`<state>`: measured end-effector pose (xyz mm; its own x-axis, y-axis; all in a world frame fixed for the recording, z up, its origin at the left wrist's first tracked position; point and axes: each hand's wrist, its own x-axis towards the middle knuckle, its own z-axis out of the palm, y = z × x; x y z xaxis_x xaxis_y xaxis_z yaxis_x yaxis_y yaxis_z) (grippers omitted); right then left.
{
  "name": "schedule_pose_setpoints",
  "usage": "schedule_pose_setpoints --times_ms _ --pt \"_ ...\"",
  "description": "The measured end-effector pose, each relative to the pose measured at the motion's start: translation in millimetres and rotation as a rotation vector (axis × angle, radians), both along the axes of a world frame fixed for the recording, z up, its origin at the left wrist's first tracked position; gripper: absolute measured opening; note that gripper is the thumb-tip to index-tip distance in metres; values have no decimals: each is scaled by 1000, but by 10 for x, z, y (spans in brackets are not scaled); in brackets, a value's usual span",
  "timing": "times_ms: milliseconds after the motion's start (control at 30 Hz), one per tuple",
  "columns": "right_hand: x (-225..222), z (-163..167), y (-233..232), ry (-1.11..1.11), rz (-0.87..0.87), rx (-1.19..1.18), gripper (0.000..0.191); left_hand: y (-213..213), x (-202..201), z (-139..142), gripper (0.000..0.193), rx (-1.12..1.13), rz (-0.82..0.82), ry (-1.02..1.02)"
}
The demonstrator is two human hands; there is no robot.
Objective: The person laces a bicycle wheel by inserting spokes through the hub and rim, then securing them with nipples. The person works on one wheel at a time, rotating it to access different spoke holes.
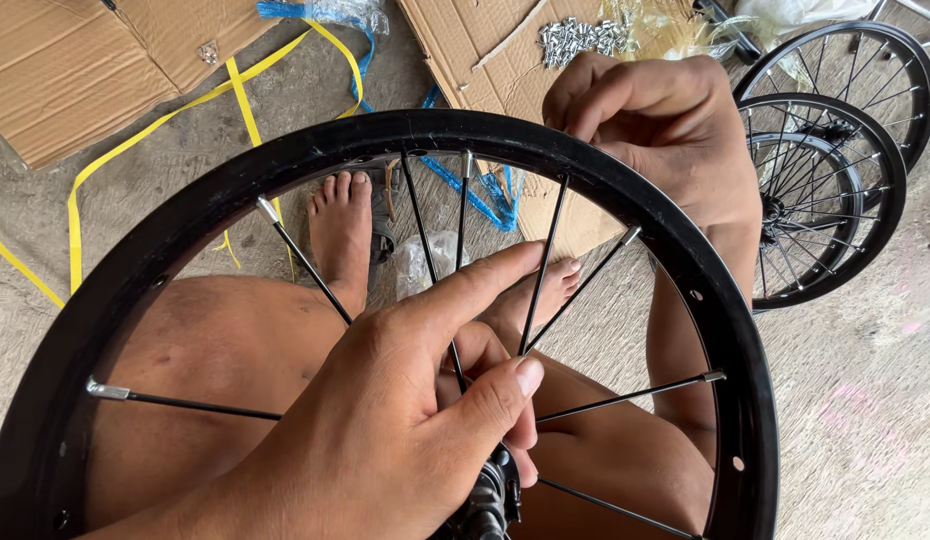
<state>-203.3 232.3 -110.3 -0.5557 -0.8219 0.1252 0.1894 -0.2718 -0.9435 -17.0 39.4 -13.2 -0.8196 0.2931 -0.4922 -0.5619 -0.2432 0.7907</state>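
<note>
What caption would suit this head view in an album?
Left hand pinches a spoke near the hub; right hand grips the black rim.

flattened brown cardboard (80,60) top left, another (485,50) top centre

i'm sitting on the bare concrete floor (865,420) of a rough bicycle-wheel workshop. finished spoked wheels (825,200) lie stacked to my right. flattened cardboard sheets (65,60) cover part of the ground, one carrying a heap of small silver spoke nipples (580,40). yellow packing straps (185,110) and blue plastic strips (475,190) trail loose across the floor, beside clear plastic bags (335,12).
</note>
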Motion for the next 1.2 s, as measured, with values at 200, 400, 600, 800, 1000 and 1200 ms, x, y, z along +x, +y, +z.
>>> schedule_pose_setpoints --times_ms 200,400,600,800,1000,1200 --pt "-90 -96 -47 18 91 -57 15 -6 3 -15 62 -81 -32 13" --pt "-91 -206 -60 27 70 -60 16 -4 19 -22 64 -66 -1 36" --pt "-102 -192 -38 90 89 -68 21 -1 3 -25 63 -66 -5 9" --pt "-83 -144 -13 57 90 -35 22 -10 -19 -22 63 -80 -22 27" --pt "-126 -215 -44 68 153 -88 22 -8 -13 -18 62 -102 -10 42" --pt "-139 -179 -10 51 144 -54 18 -5 -29 -4 63 -113 -36 -3"
